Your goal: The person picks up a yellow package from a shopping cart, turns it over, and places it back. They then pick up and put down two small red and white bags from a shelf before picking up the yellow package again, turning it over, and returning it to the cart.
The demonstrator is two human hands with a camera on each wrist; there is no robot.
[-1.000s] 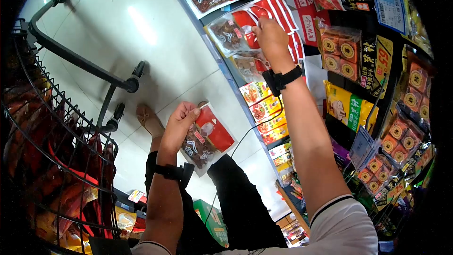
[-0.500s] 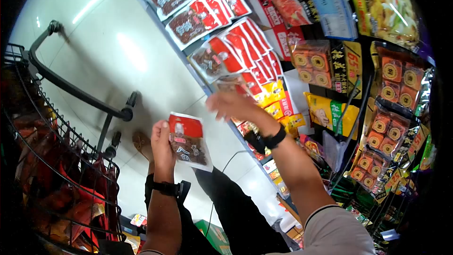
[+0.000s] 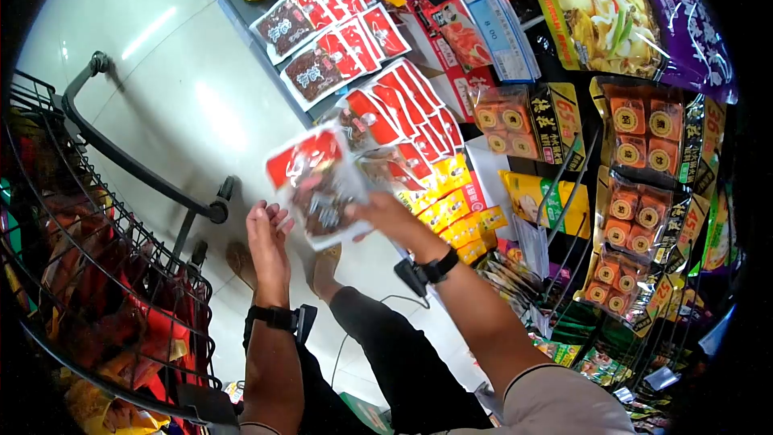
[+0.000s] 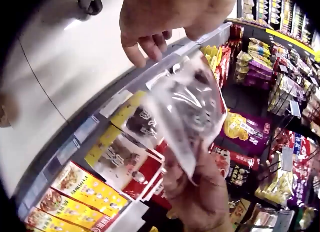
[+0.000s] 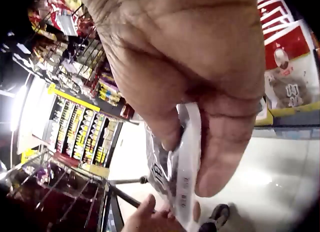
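A red and clear packet of dark spice (image 3: 318, 185) is pinched at its lower right edge by the right hand (image 3: 390, 217); it looks blurred in the head view. In the right wrist view the thumb and fingers of the right hand (image 5: 195, 77) close on the edge of the packet (image 5: 172, 177). The left hand (image 3: 270, 246) is just left of the packet, palm up with loosely bent fingers, holding nothing. From the left wrist view, the left hand (image 4: 175, 12) appears above and apart from the packet (image 4: 192, 104).
Similar red packets (image 3: 398, 105) lie in overlapping rows on the shelf, with yellow packets (image 3: 451, 201) beside them. A wire cart (image 3: 105, 217) full of goods stands at the left. Metal hooks with hanging packs (image 3: 636, 209) are at the right.
The right hand has come from the shelf to the packet and grips it. The left hand, which held the packet, has let go. The packet has risen slightly, and the view has shifted along the shelf.
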